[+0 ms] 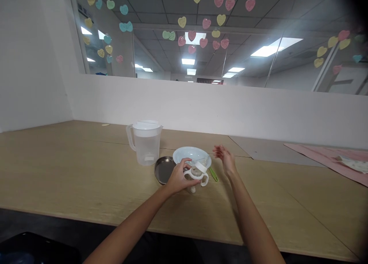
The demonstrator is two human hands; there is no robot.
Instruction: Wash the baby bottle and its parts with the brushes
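My left hand (181,177) is closed round a small two-handled cup (204,178) with white handles, a see-through part and a tilted white cap on top. The cup is held above the table, in front of a pale bowl (189,150). To the right, my right hand (225,159) is raised beside the bowl, its fingers loosely bent and apart, with nothing seen in them. A green handle (213,174) lies between the bowl and my right hand. Left of the bowl is a round metal dish (164,170), partly covered by my left hand.
A clear plastic pitcher (147,145) with a white lid stands behind the metal dish. At the right, a grey mat (273,150) and a pink cloth (322,152) lie along the wall. A window with heart-shaped notes is above the wooden table (86,179).
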